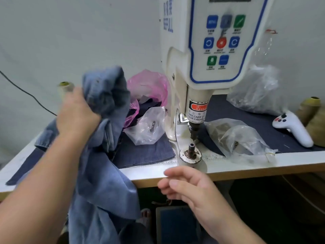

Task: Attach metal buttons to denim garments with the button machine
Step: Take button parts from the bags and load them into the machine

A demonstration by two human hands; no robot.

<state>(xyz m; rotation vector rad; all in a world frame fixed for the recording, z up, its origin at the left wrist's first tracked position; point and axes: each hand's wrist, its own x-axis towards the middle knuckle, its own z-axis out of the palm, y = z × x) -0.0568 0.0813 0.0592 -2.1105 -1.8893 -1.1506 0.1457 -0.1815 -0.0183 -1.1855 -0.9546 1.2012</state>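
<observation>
From the head view, the left hand grips a bunched denim garment lifted left of the button machine, its tail hanging off the surface. The right hand hovers loose and holds nothing, just in front of the machine's lower die. Judged step: positioning one garment; next, its button spot needs spreading flat over the die. I count four plastic bags and two thread cones.

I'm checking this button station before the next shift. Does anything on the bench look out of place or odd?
A white game-style controller lies on the dark mat at the right, odd among sewing supplies. Loose plastic bags crowd the button machine close to its lower die. Nothing looks spilled or broken.
</observation>
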